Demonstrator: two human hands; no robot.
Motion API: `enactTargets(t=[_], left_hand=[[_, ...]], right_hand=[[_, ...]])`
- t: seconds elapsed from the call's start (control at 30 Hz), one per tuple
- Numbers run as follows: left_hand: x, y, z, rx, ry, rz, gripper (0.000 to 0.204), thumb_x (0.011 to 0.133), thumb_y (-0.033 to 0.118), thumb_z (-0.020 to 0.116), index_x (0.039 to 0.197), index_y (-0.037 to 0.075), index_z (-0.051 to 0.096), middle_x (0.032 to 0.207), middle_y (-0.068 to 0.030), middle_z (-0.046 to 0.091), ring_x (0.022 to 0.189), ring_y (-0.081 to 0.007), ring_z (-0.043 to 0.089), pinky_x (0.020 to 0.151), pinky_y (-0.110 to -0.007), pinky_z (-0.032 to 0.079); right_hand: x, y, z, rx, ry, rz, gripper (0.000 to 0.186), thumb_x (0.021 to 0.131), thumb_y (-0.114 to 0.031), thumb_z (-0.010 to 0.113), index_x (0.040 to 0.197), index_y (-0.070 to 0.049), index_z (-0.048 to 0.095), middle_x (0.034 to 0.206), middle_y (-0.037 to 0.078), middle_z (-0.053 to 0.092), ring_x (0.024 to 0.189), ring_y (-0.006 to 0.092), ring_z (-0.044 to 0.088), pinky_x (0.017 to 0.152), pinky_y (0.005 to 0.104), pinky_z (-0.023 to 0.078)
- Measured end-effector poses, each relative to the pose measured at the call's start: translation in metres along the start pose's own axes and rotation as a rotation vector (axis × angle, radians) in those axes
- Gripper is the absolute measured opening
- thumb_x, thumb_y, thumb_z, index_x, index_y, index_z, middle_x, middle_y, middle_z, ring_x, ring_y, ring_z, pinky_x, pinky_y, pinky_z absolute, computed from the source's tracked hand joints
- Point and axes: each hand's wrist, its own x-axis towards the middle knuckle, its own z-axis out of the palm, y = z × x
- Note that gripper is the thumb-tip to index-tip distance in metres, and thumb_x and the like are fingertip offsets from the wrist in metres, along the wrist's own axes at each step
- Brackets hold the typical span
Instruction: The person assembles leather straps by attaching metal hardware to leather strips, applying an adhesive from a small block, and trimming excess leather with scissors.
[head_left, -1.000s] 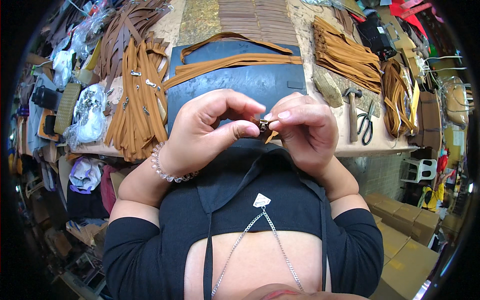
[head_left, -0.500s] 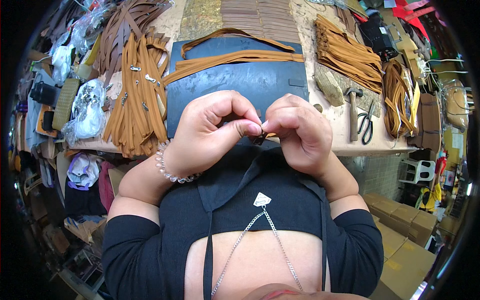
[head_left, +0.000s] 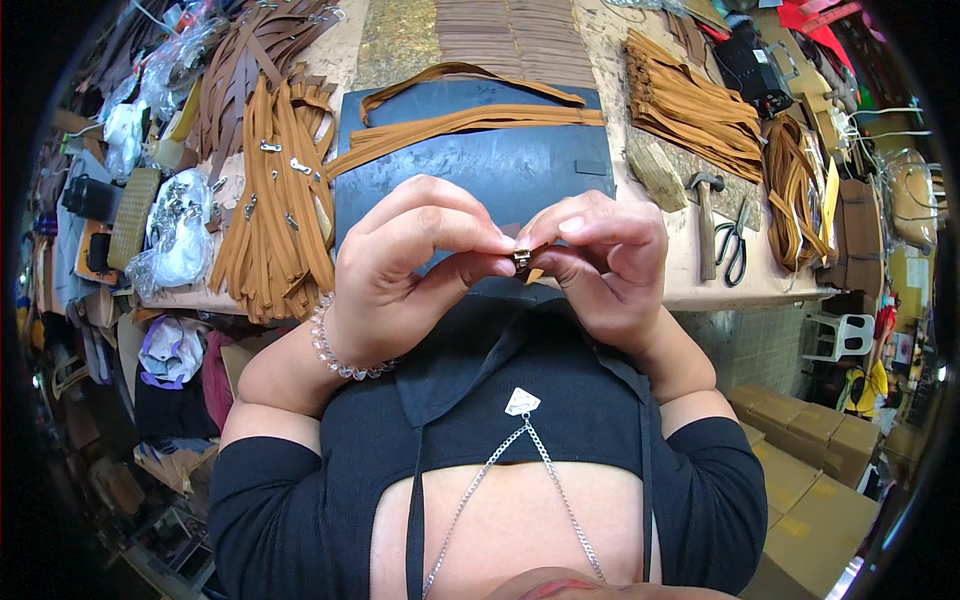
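Observation:
Close in front of my chest, my left hand (head_left: 420, 265) and my right hand (head_left: 605, 255) meet fingertip to fingertip. Between them they pinch a small shiny metal zipper slider (head_left: 521, 259). A short tan end of zipper tape (head_left: 535, 275) pokes out below my right fingertips; the rest of it is hidden by the hand. Both hands are closed, thumbs against the index fingers. Beyond them, long tan zipper tapes (head_left: 460, 122) lie across a dark blue board (head_left: 475, 165).
To the left lies a heap of tan zippers (head_left: 270, 210) with metal sliders, beside brown strips (head_left: 235, 90). On the right are bundled tan zippers (head_left: 690, 105), a hammer (head_left: 706, 230), black-handled scissors (head_left: 733, 245) and a looped tan bundle (head_left: 790, 200). Cardboard boxes (head_left: 810, 435) stand lower right.
My fingers have shifted their grip and both hands have turned slightly, so the metal slider now shows between the fingertips. The things on the table have stayed put.

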Motion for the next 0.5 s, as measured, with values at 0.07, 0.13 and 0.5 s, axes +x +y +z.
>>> enactTargets(t=[0.07, 0.13, 0.5], left_hand=[[0.0, 0.002, -0.002, 0.027, -0.011, 0.034, 0.024, 0.076, -0.003, 0.077, 0.097, 0.005, 0.067, 0.093, -0.0069, 0.062, 0.086, -0.02, 0.061, 0.075, -0.03, 0.05], [0.0, 0.002, -0.003, 0.055, -0.021, 0.067, 0.025, 0.076, -0.002, 0.078, 0.097, 0.005, 0.067, 0.092, -0.0068, 0.062, 0.086, -0.0201, 0.061, 0.075, -0.03, 0.05], [0.007, 0.007, -0.009, 0.101, -0.219, -0.284, 0.023, 0.082, 0.004, 0.075, 0.103, -0.001, 0.067, 0.094, -0.0131, 0.069, 0.083, -0.0222, 0.065, 0.076, -0.031, 0.051]], right_hand=[[0.0, 0.002, -0.004, -0.056, -0.035, -0.048, 0.037, 0.085, 0.018, 0.06, 0.112, -0.004, 0.049, 0.095, 0.015, 0.064, 0.086, 0.0225, 0.065, 0.076, 0.0311, 0.055], [0.0, 0.002, -0.006, -0.111, -0.071, -0.096, 0.038, 0.084, 0.019, 0.059, 0.112, -0.004, 0.049, 0.094, 0.015, 0.064, 0.085, 0.023, 0.066, 0.075, 0.0314, 0.056], [0.006, -0.002, -0.005, -0.391, -0.097, -0.043, 0.027, 0.08, 0.013, 0.061, 0.098, -0.004, 0.051, 0.085, 0.013, 0.063, 0.076, 0.0289, 0.064, 0.068, 0.0351, 0.053]])
